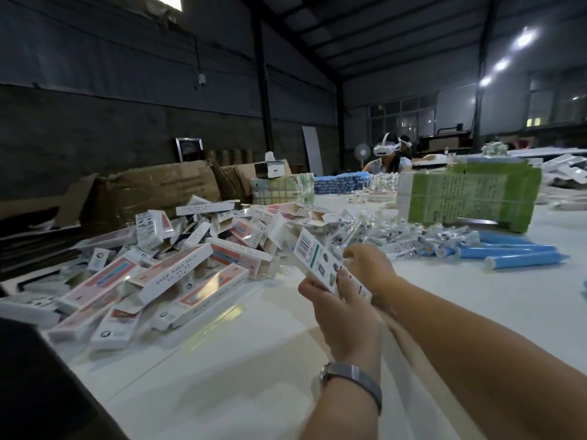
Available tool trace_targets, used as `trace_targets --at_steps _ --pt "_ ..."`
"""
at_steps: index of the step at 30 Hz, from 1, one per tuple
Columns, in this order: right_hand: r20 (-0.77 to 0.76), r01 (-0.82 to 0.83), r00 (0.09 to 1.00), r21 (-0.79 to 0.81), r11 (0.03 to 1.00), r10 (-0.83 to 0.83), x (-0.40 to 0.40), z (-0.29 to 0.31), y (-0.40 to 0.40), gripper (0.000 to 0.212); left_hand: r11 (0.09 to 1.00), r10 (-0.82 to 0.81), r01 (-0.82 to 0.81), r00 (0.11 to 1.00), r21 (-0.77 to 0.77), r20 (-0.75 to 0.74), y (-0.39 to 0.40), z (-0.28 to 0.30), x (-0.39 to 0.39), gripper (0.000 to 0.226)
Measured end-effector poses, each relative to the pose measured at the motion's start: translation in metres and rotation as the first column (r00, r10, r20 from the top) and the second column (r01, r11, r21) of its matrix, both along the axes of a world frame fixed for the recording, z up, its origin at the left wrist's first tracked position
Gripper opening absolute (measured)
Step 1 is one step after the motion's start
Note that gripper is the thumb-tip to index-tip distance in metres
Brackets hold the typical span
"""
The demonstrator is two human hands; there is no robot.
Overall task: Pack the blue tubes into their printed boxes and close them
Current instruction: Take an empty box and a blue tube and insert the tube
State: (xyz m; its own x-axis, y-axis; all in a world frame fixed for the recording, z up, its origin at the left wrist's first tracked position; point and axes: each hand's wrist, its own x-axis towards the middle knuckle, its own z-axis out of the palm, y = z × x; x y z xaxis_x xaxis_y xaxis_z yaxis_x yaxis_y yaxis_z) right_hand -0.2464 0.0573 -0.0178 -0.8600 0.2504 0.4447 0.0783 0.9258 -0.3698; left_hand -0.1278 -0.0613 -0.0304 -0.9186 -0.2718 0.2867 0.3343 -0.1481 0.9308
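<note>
You hold one printed box (pixel 320 261) above the white table (pixel 254 360), its barcode side facing you. Your left hand (pixel 336 308) grips its near end from below, thumb pressed on the face; your right hand (pixel 368 268) curls round its far edge. Whether a tube sits inside, you cannot tell. To the left lies a heap of flat, glossy cardboard boxes (pixel 152 274), too many to count. At right about four smooth blue tubes (pixel 521 258) lie loose beside a pile of clear plastic syringes (pixel 381 233).
</note>
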Motion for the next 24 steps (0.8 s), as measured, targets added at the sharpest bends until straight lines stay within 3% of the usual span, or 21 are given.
trace_targets --at_steps 3,6,9,14,16,20,22,24 --pt "-0.222 -0.051 0.975 -0.249 0.967 -0.006 0.028 0.024 -0.002 0.025 0.997 -0.019 0.016 0.999 -0.077 -0.039 -0.002 0.000 0.001 0.024" --pt "-0.396 -0.204 0.918 -0.452 0.868 0.010 0.066 0.054 -0.007 0.014 0.990 -0.090 0.079 0.991 -0.114 -0.100 -0.004 0.000 0.002 0.024" --pt "-0.508 -0.371 0.858 -0.507 0.778 0.078 0.114 0.083 -0.007 0.011 0.981 -0.138 0.115 0.980 -0.156 -0.145 -0.003 0.000 0.003 0.026" --pt "-0.568 -0.551 0.800 -0.565 0.614 0.195 0.182 0.116 -0.008 0.014 0.968 -0.195 0.167 0.970 -0.187 -0.142 0.001 -0.004 0.006 0.027" --pt "-0.566 -0.546 0.792 -0.494 0.676 0.226 0.200 0.122 -0.009 0.007 0.961 -0.210 0.179 0.969 -0.208 -0.133 0.001 -0.004 0.005 0.027" --pt "-0.524 -0.471 0.818 -0.372 0.800 0.238 0.217 0.132 -0.017 0.022 0.944 -0.240 0.195 0.959 -0.265 -0.149 0.005 -0.005 0.008 0.032" --pt "-0.481 -0.391 0.849 -0.298 0.871 0.216 0.215 0.133 -0.023 0.021 0.924 -0.292 0.237 0.943 -0.300 -0.156 0.007 -0.004 0.011 0.035" --pt "-0.462 -0.241 0.872 -0.123 0.963 0.160 0.212 0.133 -0.026 0.022 0.912 -0.337 0.284 0.930 -0.295 -0.147 0.008 -0.002 0.013 0.036"
